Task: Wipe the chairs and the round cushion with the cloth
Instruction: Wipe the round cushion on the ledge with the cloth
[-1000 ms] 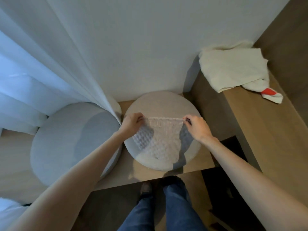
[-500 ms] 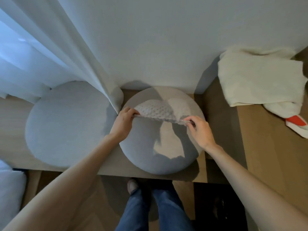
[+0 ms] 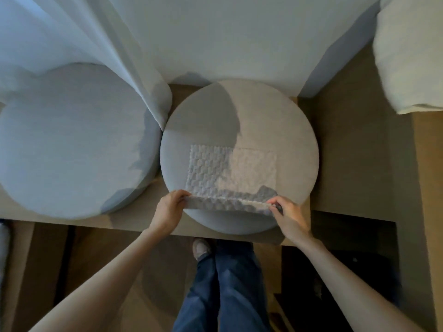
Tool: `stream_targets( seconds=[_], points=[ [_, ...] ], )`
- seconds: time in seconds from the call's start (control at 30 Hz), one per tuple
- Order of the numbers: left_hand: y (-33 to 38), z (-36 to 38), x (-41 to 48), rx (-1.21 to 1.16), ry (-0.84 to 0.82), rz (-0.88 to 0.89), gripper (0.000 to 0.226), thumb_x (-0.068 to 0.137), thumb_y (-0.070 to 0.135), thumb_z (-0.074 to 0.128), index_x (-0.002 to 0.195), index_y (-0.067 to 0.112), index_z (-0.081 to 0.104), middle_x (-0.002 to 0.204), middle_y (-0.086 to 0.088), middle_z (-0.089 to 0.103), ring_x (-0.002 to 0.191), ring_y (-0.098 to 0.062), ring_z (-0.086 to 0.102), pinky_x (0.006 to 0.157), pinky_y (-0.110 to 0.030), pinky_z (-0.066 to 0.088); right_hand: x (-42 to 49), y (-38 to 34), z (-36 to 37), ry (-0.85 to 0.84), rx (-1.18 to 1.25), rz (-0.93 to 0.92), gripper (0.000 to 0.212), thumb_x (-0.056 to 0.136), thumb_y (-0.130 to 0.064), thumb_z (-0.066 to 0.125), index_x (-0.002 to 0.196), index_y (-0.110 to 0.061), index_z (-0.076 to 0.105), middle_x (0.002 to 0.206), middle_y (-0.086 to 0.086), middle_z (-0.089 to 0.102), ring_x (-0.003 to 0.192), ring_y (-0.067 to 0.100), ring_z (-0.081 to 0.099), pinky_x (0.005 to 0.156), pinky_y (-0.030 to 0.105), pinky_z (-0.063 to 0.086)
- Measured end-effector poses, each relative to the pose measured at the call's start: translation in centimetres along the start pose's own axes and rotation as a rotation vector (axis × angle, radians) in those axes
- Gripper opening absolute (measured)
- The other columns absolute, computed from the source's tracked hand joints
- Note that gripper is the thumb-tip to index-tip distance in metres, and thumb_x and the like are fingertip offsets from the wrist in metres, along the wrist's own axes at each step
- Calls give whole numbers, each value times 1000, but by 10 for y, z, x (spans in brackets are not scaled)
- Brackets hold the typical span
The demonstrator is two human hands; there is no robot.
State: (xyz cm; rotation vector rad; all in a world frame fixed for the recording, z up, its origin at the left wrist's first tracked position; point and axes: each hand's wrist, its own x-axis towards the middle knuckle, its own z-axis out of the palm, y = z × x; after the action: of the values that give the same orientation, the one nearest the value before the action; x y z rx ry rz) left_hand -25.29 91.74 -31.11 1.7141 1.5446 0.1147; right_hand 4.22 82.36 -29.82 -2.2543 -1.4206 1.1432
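A waffle-textured cloth (image 3: 230,171) is spread on the round cushion (image 3: 294,144); its near corners (lifted slightly) are pinched by the left hand (image 3: 169,212) and right hand (image 3: 288,215).

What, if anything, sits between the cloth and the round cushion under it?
Nothing visible. The cloth lies spread directly on the round cushion, its near edge slightly lifted where the left hand and right hand pinch its corners. The curtain hangs at the cushion's far-left rim, clear of the cloth.
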Motion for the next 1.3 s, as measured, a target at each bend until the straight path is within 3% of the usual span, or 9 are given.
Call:
stream_targets(
  seconds=[0.07,0.2,0.47,0.6,0.73,0.8,0.9,1.13,1.3],
  points=[
    [-7,2,9,-44,30,-85,16,91,7,57,102,12,68,91,4,64,85,-10,59,64,-10,37,14,-1,0,26,-9,-36,11,95,-12,55,97,-19,64,96,-5,62,91,12,59,80,27,48],
    [-5,-1,50,-57,130,-114,16,92,18,61,104,9,68,84,3,62,78,-13,60,69,-22,41,61,-10,-12,112,2,-89,10,94,-13,57,99,-16,65,99,-2,65,92,12,60,82,27,48],
    [19,12,127,-164,218,-128,26,99,17,49,121,8,60,115,-8,66,102,-19,61,83,-22,43,135,-6,-14,252,18,-90,15,93,-11,58,106,-8,64,105,11,60,101,24,55,79,18,35],
    [15,28,132,-285,263,-266,41,99,19,50,139,13,44,137,-5,50,111,-17,53,91,-27,42,135,15,6,316,101,214,42,91,-26,62,127,-9,49,128,10,50,120,25,45,89,24,34],
    [8,46,119,-350,207,-410,48,95,24,56,138,10,41,127,-10,52,99,-15,52,86,-29,46,136,25,27,208,361,483,48,87,-29,68,121,-6,46,113,8,55,107,25,55,95,40,46],
    [5,54,113,-402,192,-432,49,94,25,59,137,11,41,114,-4,54,88,-10,54,75,-22,47,137,25,30,156,416,498,46,87,-26,68,123,-7,46,110,3,55,98,17,54,85,33,47],
    [3,57,113,-459,199,-447,44,93,23,60,132,9,42,102,3,54,80,-1,54,63,-14,45,131,18,23,171,491,407,32,90,-23,64,116,-15,48,104,-7,58,86,7,57,65,17,43],
    [-4,51,107,-481,154,-468,37,97,27,54,128,8,53,115,-2,58,106,-17,56,88,-28,45,120,-55,28,225,610,-6,24,88,-14,65,91,-31,47,78,-11,59,60,-8,55,55,11,45],
    [-14,42,97,-534,127,-436,31,101,19,45,129,13,57,119,1,61,103,-8,55,83,-17,42,124,-106,74,-129,514,-124,13,94,-27,58,107,-26,57,89,-5,65,77,12,65,72,40,57]
  ],
)
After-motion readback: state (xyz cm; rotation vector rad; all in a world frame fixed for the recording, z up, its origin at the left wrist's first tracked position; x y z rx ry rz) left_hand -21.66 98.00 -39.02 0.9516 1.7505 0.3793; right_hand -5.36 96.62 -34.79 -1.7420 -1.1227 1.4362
